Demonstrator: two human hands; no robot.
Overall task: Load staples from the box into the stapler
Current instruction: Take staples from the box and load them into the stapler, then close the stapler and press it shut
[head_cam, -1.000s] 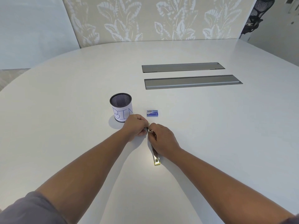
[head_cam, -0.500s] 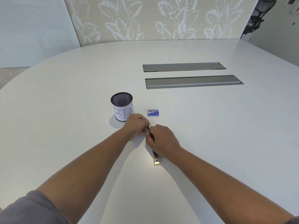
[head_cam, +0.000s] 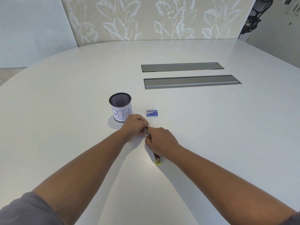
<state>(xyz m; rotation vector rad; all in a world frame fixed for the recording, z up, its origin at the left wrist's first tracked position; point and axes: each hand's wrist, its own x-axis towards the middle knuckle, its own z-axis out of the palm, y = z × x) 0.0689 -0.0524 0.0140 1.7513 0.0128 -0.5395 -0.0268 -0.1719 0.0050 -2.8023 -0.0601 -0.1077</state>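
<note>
A: Well, both hands meet on the stapler (head_cam: 157,159). The left hand (head_cam: 134,127) is curled at its far end, fingers pinching something small and pale there; whether that is a staple strip I cannot tell. The right hand (head_cam: 160,140) is folded over the middle of the body, gripping it.

B: And the stapler itself?

A: Slim and dark, lying flat on the table (head_cam: 211,127), running from the knuckles back toward the person. Its near end shows a yellow-gold tip; the far end has a glint of metal between the fingers. Most of it is hidden under the right hand.

B: The staples?

A: A small blue box (head_cam: 152,113) just beyond the hands, closed as far as I can see, apart from them.

B: Around that?

A: A black mesh cup (head_cam: 120,107) with a paper label reading "BIN" stands left of the box, just behind the left hand. The table is white and rounded, with two long grey slots (head_cam: 191,81) further out. Behind it, a leaf-patterned wall panel (head_cam: 154,18) and a black mesh chair (head_cam: 254,15) at far right.
</note>
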